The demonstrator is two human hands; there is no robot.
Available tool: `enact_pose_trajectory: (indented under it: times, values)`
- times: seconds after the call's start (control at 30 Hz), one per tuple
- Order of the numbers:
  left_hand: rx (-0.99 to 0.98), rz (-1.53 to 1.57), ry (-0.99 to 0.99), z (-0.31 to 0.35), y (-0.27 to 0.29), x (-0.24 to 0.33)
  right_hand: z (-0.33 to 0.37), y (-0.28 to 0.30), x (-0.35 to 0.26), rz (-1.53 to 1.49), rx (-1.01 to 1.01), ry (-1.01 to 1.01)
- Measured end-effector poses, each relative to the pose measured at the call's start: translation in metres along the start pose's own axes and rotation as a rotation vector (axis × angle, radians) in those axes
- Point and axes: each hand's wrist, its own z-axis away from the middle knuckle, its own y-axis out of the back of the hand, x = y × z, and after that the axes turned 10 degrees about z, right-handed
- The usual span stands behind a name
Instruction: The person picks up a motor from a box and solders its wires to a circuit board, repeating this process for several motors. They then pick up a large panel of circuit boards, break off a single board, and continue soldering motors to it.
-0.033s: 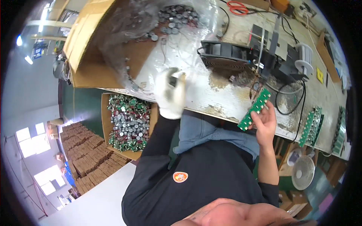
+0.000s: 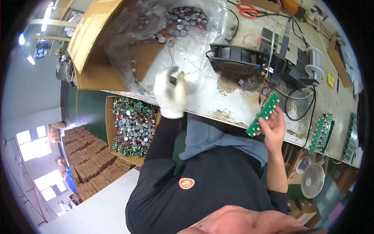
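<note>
My right hand [image 2: 274,130], bare, grips a long green circuit board strip [image 2: 265,114] by its near edge; small pale parts line the board, and its far end is close to the soldering stand. My left hand [image 2: 170,94], in a white glove with greyish fingertips, is over the table's front edge beside the clear plastic bag. Its thumb and forefinger are apart, somewhat blurred, with a dark patch between them that I cannot make out. Past it, a heap of small round metal motors [image 2: 187,21] with thin wires lies on the plastic.
A cardboard box [image 2: 91,39] lies tipped at the left. Below the table edge, another box [image 2: 110,134] holds boards and motors. A black fan [image 2: 233,56], a solder wire spool [image 2: 314,62] and red-handled scissors [image 2: 247,10] are on the table. More boards [image 2: 321,132] stand at right.
My left hand has shifted slightly left, away from the fan. The right hand keeps the board in nearly the same place.
</note>
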Motion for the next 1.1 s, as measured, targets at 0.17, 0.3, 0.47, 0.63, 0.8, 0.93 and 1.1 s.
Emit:
enact_pose_trajectory:
  times: [0.17,0.3,0.47,0.63,0.8,0.93,1.1]
  values:
    - [-0.240,-0.339,-0.215,-0.064,0.028,-0.037,-0.004,-0.003,-0.003,-0.002,-0.021,0.017]
    - [-0.486,-0.387,-0.360,-0.087,0.032,-0.053,-0.005,-0.004,-0.003,0.014,-0.029,0.030]
    - [-0.491,-0.220,-0.286,-0.080,0.023,-0.046,-0.004,-0.001,0.000,-0.021,-0.039,0.006]
    - [-0.487,0.226,0.108,-0.036,0.011,-0.027,-0.001,0.000,0.000,-0.017,-0.099,0.027]
    - [-0.320,0.712,0.659,0.015,-0.008,0.023,-0.002,0.001,0.004,-0.015,-0.103,-0.002]
    - [-0.345,0.783,0.692,0.041,-0.022,0.046,-0.001,0.002,-0.003,0.035,-0.139,-0.048]
    - [-0.401,0.715,0.686,0.058,-0.037,0.061,0.000,0.005,-0.004,-0.001,-0.169,-0.053]
